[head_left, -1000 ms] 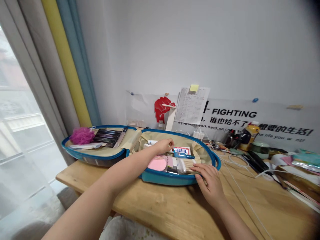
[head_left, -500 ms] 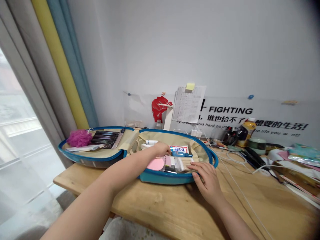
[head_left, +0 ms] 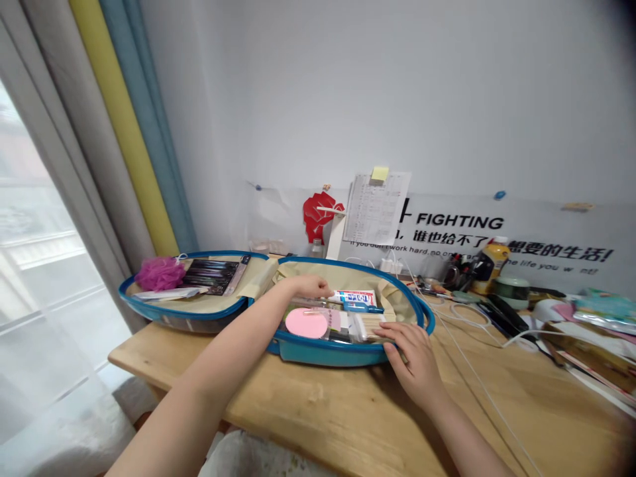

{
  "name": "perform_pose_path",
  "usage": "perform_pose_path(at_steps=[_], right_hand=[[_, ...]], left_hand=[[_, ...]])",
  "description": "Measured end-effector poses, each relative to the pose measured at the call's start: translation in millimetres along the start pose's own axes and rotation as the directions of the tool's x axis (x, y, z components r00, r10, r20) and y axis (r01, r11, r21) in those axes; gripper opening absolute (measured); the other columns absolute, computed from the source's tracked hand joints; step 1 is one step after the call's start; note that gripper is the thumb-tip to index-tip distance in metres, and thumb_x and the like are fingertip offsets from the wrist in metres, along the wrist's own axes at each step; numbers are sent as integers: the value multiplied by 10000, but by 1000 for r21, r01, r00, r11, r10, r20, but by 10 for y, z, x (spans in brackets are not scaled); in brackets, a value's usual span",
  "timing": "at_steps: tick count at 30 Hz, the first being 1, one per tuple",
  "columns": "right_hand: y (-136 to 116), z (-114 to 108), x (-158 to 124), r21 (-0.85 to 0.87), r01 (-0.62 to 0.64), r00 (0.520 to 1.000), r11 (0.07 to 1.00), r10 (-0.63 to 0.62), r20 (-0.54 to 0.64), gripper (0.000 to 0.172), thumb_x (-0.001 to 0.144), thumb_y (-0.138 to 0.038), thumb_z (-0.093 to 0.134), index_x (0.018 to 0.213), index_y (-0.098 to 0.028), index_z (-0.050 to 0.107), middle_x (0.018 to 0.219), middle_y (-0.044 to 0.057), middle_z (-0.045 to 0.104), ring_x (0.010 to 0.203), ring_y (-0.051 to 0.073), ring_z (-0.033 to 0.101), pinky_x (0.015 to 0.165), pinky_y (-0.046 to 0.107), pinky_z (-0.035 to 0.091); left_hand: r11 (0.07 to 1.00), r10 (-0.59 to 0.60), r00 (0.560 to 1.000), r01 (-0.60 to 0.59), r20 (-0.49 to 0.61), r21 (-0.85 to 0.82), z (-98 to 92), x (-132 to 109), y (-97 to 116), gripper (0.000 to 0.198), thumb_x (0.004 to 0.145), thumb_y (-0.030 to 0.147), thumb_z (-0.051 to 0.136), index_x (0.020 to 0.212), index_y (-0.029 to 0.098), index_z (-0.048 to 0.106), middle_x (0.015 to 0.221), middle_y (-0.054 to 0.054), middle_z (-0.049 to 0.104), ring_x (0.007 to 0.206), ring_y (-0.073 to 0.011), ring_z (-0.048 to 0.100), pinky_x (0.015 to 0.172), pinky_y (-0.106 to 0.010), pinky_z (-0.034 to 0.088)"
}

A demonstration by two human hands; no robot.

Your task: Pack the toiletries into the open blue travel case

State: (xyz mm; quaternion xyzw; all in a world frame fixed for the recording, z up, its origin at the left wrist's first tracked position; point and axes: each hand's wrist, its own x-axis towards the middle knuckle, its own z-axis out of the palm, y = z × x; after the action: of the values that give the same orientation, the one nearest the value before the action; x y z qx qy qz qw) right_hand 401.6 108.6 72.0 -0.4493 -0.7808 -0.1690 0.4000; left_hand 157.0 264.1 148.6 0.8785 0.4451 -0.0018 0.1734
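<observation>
My left hand [head_left: 313, 287] reaches into the right half of an opened blue-rimmed case [head_left: 335, 354]. Its fingers are closed in a pinch at the left end of a white, blue and red toothpaste tube [head_left: 360, 297]. Fingers outstretched, my right hand [head_left: 410, 351] lies over the front right rim, fingertips at a pack of cotton swabs [head_left: 368, 326] and thumb outside the case. A blue tube [head_left: 362, 308] lies just in front of the toothpaste. Nearer the front rim is a pink oval object [head_left: 307, 322]. My left hand and forearm hide part of the contents.
The case's left half [head_left: 173, 317] holds a purple bath puff [head_left: 159, 273] and a pack of dark slim sticks [head_left: 209, 275]. White cables [head_left: 477, 377] cross the wooden table [head_left: 308, 404] on the right. A yellow-labelled bottle [head_left: 491, 265] and other clutter stand at the back right.
My left hand has risen slightly and moved left. More of the pink oval and the toothpaste's left end now show. My right hand stays in place.
</observation>
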Motion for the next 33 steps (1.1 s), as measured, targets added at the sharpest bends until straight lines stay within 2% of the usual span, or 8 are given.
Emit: perform_pose_path(at_steps=[5, 10, 13, 16, 19, 21, 26, 33], right_hand=[[-6, -3, 6, 8, 19, 999, 1000, -19, -28, 256, 911, -358, 421, 947, -261, 655, 984, 28, 691, 929, 184, 605, 842, 379, 404], [-1, 2, -5, -5, 15, 1000, 1000, -15, -26, 252, 911, -352, 421, 945, -262, 654, 984, 25, 691, 927, 186, 608, 847, 387, 397], [9, 10, -15, -9, 3, 1000, 1000, -3, -9, 261, 909, -351, 417, 949, -261, 658, 999, 30, 690, 940, 190, 607, 858, 394, 397], [13, 12, -18, -11, -2, 1000, 1000, 2, -4, 284, 912, -360, 398, 944, -259, 662, 989, 36, 693, 936, 191, 610, 864, 398, 401], [12, 9, -14, -12, -6, 1000, 1000, 6, 2, 285, 909, -365, 401, 939, -261, 664, 978, 36, 694, 931, 192, 611, 865, 400, 403], [13, 9, -14, -8, -12, 1000, 1000, 12, 7, 281, 906, -367, 406, 940, -260, 664, 983, 38, 693, 936, 194, 609, 867, 401, 402], [16, 14, -22, 11, -26, 999, 1000, 25, 23, 280, 906, -366, 407, 953, -261, 663, 999, 37, 690, 950, 192, 603, 867, 400, 399], [-22, -15, -6, 11, -20, 1000, 1000, 20, 15, 285, 910, -364, 396, 951, -263, 660, 983, 38, 692, 934, 192, 606, 866, 402, 405]], left_hand=[[999, -19, 974, 29, 224, -40, -47, -98, -49, 324, 589, 479, 749, 760, 215, 675, 711, 28, 665, 687, -140, 576, 614, -218, 407], [995, -19, 963, 45, 268, -93, 2, -60, -49, 259, 510, 349, 806, 677, 209, 666, 644, 41, 656, 644, -136, 576, 633, -231, 423], [990, -5, 982, 32, 190, -136, 15, -48, -69, 165, 580, 291, 751, 677, 194, 660, 604, 38, 632, 597, -119, 555, 609, -223, 419], [979, 27, 1000, -25, 7, -201, -8, -60, -66, 150, 698, 282, 651, 813, 186, 645, 657, 34, 623, 599, -102, 551, 585, -199, 412], [957, 57, 978, -112, -202, -269, -20, -51, -14, 263, 819, 295, 520, 1060, 195, 560, 827, 17, 630, 654, -89, 578, 596, -185, 428], [942, 70, 955, -158, -290, -295, 9, -10, 38, 288, 863, 276, 452, 1135, 194, 501, 910, -2, 623, 699, -85, 598, 622, -186, 448], [940, 107, 935, -207, -339, -273, 204, 162, 129, 207, 826, 169, 478, 1018, 164, 555, 886, -18, 635, 765, -104, 616, 695, -203, 475], [965, 215, 931, -249, -296, -85, 387, 321, 158, 186, 749, 159, 598, 922, 189, 659, 979, -35, 644, 864, -148, 599, 821, -241, 450]])
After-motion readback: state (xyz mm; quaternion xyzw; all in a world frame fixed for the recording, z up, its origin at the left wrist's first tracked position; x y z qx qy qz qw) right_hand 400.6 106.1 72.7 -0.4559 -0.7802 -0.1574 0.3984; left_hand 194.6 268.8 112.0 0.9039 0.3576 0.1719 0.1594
